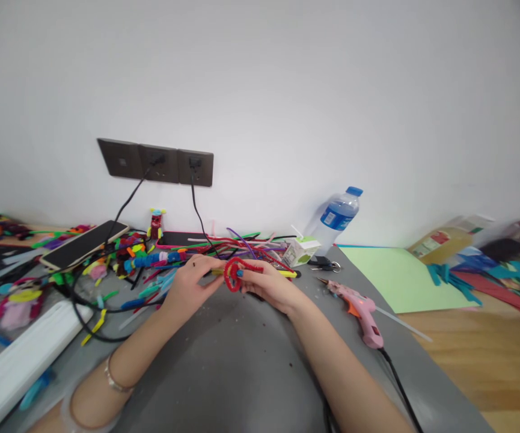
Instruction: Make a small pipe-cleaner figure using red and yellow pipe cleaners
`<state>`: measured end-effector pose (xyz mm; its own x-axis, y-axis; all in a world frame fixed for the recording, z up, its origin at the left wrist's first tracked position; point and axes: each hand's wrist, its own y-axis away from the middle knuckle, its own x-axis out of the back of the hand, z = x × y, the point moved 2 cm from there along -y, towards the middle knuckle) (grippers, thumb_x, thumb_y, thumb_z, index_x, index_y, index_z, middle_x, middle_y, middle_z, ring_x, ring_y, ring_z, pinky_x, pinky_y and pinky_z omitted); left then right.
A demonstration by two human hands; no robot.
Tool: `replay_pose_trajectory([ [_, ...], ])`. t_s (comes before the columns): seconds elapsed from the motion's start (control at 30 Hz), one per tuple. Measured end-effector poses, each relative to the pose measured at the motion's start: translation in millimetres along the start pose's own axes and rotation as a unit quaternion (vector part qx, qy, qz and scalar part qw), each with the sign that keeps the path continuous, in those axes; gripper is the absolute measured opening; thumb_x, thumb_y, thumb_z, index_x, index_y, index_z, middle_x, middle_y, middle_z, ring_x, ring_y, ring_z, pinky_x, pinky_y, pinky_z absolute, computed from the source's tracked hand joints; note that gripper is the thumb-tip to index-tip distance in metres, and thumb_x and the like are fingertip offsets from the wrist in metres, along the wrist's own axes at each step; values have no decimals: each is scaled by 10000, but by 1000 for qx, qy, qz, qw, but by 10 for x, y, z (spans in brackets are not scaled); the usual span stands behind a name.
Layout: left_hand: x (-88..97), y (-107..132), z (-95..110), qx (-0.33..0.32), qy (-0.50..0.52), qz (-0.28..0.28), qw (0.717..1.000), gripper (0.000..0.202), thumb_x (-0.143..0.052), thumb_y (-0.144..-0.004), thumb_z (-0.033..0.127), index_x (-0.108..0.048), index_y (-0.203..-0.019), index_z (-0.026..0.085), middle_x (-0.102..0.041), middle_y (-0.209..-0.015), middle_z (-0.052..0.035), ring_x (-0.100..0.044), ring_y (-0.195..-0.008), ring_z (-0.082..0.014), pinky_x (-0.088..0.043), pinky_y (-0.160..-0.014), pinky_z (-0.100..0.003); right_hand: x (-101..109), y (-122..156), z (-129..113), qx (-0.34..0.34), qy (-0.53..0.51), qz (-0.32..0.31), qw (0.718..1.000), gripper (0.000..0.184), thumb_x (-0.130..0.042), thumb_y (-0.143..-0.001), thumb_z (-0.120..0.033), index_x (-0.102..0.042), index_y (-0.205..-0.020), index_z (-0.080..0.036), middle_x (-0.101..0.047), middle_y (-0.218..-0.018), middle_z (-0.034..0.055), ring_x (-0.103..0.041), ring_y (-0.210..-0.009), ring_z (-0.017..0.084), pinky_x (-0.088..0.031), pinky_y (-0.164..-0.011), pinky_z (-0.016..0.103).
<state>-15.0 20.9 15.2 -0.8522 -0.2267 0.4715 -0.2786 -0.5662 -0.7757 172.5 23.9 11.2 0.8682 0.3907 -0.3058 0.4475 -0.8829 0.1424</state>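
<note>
Pinching a red pipe-cleaner coil [233, 273] between them, left hand [190, 284] and right hand [269, 284] grip it clamped.

A pink glue gun [361, 310] lies on the grey mat [241, 373] to my right, its black cord trailing toward me. Behind it a water bottle [338, 218] leans at the wall beside a small carton [302, 251] and keys [325, 263]. A green sheet [399, 276] lies further right. Loose pipe cleaners [151, 258] pile up left of centre, under the wall sockets [156, 162], near a tablet [83, 245].
</note>
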Motion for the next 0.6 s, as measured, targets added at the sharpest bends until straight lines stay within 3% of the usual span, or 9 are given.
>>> replay_pose_trajectory([
  [0.37,6,12,-5,47,1,-24,999,175,-615,-867,222,-659,-1035,205,-745,-945,-63,-710,-871,-192,-576,-793,-302,-47,24,-36,-9,0,7,1000,356,-841,-657,-396,-686,-877,-162,-651,-764,9,-572,-635,105,-435,-633,239],
  [0.6,6,9,-10,0,9,-7,1000,129,-632,-850,165,-679,-967,195,-746,-897,-55,-706,-855,-176,-568,-779,-273,-42,24,-27,-4,-5,7,1000,345,-838,-661,-375,-681,-877,-156,-642,-774,7,-565,-648,101,-438,-652,237],
])
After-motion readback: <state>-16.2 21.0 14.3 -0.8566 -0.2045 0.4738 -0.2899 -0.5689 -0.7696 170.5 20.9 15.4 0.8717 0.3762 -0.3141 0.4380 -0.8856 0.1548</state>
